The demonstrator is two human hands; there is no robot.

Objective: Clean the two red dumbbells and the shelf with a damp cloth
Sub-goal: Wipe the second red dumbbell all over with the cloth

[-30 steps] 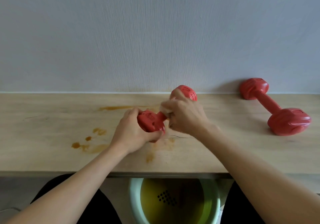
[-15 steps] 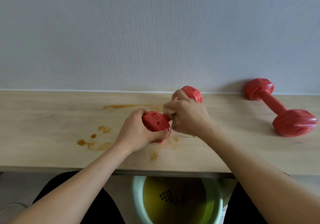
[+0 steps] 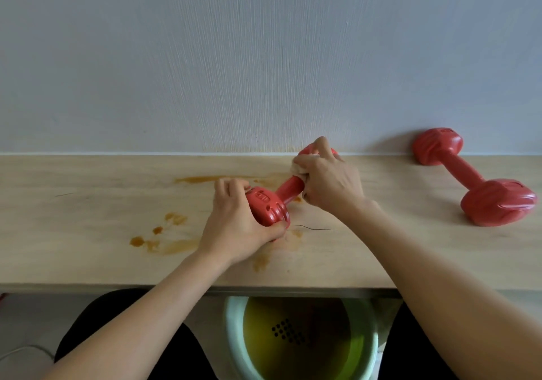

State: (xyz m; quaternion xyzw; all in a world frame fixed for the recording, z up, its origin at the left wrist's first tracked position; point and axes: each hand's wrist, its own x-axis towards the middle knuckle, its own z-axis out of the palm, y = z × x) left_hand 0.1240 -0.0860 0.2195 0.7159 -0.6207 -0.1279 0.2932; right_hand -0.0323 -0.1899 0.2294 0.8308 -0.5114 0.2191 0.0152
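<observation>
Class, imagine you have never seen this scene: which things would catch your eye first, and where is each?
First, the red dumbbell at the middle of the wooden shelf: the left hand grips its near head while the right hand wraps a cloth round its handle. Next, the second red dumbbell lying untouched at the far right by the wall. Then the brown stains on the shelf, left of the hands.

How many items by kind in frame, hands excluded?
Red dumbbells: 2, one held, one lying at right
Cloth: 1, beige, bunched in the right hand
Bucket: 1, green, below the shelf
Shelf: 1, wooden, stained
Total: 5
</observation>
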